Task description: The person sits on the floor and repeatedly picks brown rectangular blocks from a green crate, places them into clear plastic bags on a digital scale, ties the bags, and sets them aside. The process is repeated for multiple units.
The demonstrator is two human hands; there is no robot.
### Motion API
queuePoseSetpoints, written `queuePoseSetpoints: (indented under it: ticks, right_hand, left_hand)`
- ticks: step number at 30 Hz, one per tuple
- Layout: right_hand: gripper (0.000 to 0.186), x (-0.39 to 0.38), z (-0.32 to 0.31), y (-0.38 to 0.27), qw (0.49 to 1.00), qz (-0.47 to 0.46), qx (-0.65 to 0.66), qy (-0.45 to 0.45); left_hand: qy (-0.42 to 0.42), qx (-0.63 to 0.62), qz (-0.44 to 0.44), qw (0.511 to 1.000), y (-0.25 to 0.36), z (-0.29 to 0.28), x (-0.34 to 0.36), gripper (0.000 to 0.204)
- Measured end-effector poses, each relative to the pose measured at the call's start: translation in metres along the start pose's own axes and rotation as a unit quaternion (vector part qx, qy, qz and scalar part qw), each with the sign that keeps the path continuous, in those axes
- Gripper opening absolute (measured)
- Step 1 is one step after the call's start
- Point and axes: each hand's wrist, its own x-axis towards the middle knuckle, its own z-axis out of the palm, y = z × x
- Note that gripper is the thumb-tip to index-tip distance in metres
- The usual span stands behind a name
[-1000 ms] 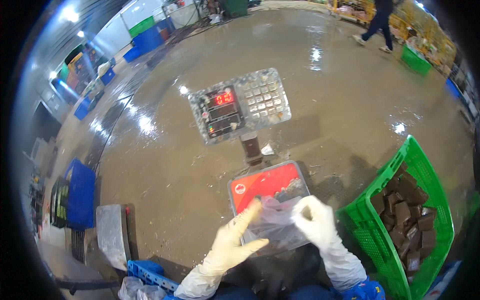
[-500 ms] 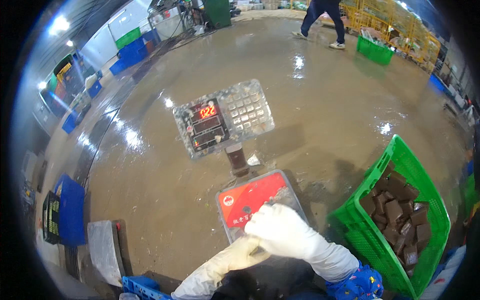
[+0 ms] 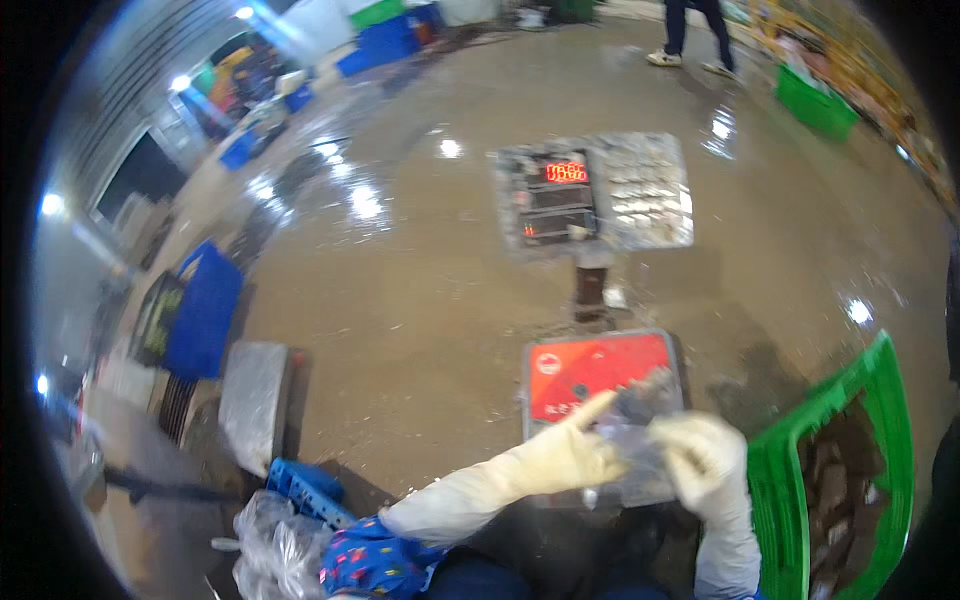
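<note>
White-gloved, both my hands are above the platform scale point(image 3: 600, 352), which has a red and grey top. My left hand point(image 3: 575, 452) has its thumb raised and its fingers bent against a clear plastic bag point(image 3: 634, 445). My right hand point(image 3: 706, 462) pinches the bag's other side with curled fingers. Motion blurs the bag, and I cannot make out whether anything is in it. Behind the platform, the scale's display panel point(image 3: 560, 195) stands on a short post, with red lit digits and a keypad, its face splashed with dirt.
A green crate point(image 3: 780, 490) holding brown blocks point(image 3: 840, 490) stands close by my right arm. To the left are clear plastic bags point(image 3: 280, 550), a blue crate point(image 3: 305, 490), a grey box point(image 3: 255, 395) and a blue bin point(image 3: 205, 310). A person point(image 3: 695, 35) stands far off on the wet floor.
My hands, pressed together before, have drawn apart with the clear bag between them. The view has swung left, so the scale appears further right. Its lit digits differ.
</note>
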Motion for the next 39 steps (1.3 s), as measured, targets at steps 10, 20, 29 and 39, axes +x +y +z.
queuePoseSetpoints:
  ticks: [10,20,29,39]
  right_hand:
    - [0.006,0.022,0.022,0.019,0.942,-0.112,-0.239,-0.209]
    - [0.008,-0.135,0.061,0.138,0.987,0.140,-0.065,-0.040]
    - [0.034,-0.009,0.043,-0.001,0.995,0.072,0.043,0.051]
    - [0.028,-0.028,0.053,0.013,0.998,0.036,-0.016,-0.039]
  left_hand:
    - [0.087,-0.416,-0.124,0.896,-0.004,0.026,-0.015,0.025]
    - [0.082,-0.602,-0.351,0.713,0.040,0.112,-0.125,0.022]
    - [-0.094,-0.477,-0.331,0.809,0.026,0.063,-0.016,0.039]
    - [-0.096,-0.632,-0.307,0.705,0.012,0.037,-0.031,0.050]
